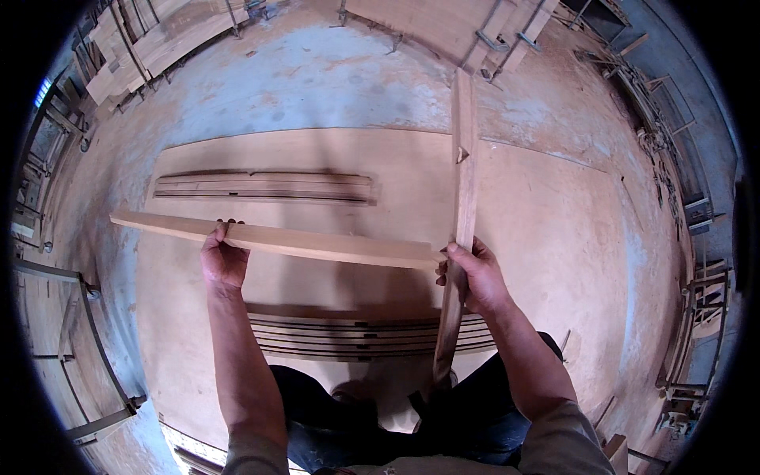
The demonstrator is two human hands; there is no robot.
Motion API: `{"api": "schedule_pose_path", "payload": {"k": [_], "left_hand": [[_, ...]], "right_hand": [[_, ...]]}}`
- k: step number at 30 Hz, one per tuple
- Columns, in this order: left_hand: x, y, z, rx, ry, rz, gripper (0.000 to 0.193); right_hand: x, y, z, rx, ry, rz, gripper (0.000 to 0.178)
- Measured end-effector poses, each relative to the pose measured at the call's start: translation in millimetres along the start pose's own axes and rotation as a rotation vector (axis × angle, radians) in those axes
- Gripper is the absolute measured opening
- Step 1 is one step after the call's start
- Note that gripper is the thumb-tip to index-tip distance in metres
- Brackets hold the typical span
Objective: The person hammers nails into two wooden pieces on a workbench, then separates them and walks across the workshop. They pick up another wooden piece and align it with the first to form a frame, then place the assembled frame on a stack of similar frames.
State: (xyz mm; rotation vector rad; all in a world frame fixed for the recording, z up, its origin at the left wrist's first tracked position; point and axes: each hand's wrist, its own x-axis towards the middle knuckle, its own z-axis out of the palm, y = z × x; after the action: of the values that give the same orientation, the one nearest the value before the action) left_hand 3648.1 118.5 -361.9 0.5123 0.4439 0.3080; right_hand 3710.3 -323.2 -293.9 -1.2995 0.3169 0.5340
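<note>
My left hand [225, 252] is closed around a long pale wooden rail [317, 242], held level toward its left part. The rail's right end narrows and meets, or nearly meets, a darker wooden post [464, 190]; whether it sits inside the post cannot be made out. Around that post my right hand [473, 273] is closed, thumb on top, just at the joint. The post runs lengthwise away from me and has a small notch on its far half. Its near end comes down between my legs.
Below lies a large plywood sheet [546, 206]. Two or three grooved slats [261, 187] rest on it beyond the rail, and several stacked slats [364, 336] lie close to my knees. Clamped panels [443, 28] stand at the far side, racks [71, 340] at the left.
</note>
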Motion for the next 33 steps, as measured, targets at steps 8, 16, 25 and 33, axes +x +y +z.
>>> {"api": "schedule_pose_path", "payload": {"k": [8,16,25,33], "left_hand": [[9,0,-16,-0.007,-0.114,-0.056,0.004],[9,-6,-14,0.043,0.097,-0.07,0.001],[16,-10,-31,-0.021,-0.048,-0.053,0.007],[22,-29,-26,0.061,0.271,-0.035,0.017]], "right_hand": [[-4,-3,5,0.069,-0.058,-0.009,0.025],[-5,-7,5,0.05,-0.045,0.006,0.027],[-4,4,3,-0.026,-0.066,-0.007,0.037],[-9,-1,18,-0.069,-0.029,0.055,0.037]]}}
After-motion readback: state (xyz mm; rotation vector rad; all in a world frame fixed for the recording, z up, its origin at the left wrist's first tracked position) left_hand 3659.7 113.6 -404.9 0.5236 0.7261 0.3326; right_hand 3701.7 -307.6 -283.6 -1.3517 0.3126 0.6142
